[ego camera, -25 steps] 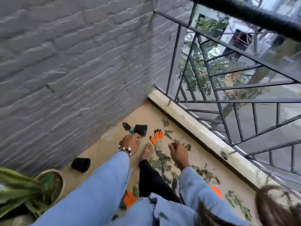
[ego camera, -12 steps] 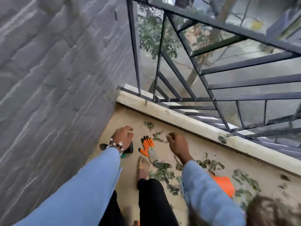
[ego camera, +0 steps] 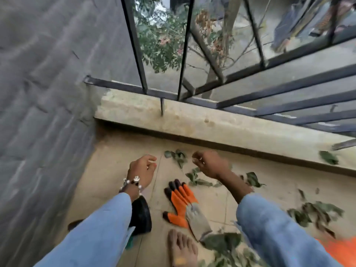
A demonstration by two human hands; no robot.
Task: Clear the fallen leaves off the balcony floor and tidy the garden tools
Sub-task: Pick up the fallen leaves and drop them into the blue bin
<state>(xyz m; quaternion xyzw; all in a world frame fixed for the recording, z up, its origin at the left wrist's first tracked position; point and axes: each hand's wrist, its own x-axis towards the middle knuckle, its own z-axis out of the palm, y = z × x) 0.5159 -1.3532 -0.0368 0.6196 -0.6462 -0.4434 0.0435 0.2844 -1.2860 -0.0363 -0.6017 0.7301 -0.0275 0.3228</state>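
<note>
Both hands hover over the bare floor (ego camera: 119, 170) by the curb (ego camera: 212, 122), left hand (ego camera: 142, 170) and right hand (ego camera: 212, 164) loosely curled, empty, with leaves (ego camera: 179, 156) between them and the orange glove (ego camera: 183, 205) just below.

Black plastic pot (ego camera: 141, 218) half hidden behind left blue sleeve (ego camera: 100, 232); dark object (ego camera: 74, 224) left of it mostly covered, identity unclear. Bright orange object (ego camera: 341, 249) cut off at right edge, blurred. Scattered green leaves (ego camera: 316, 212) at right motion-smeared. Bare foot (ego camera: 182, 249) cropped by bottom edge. Right hand (ego camera: 212, 164) blurred; whether its fingers pinch anything unclear.
</note>
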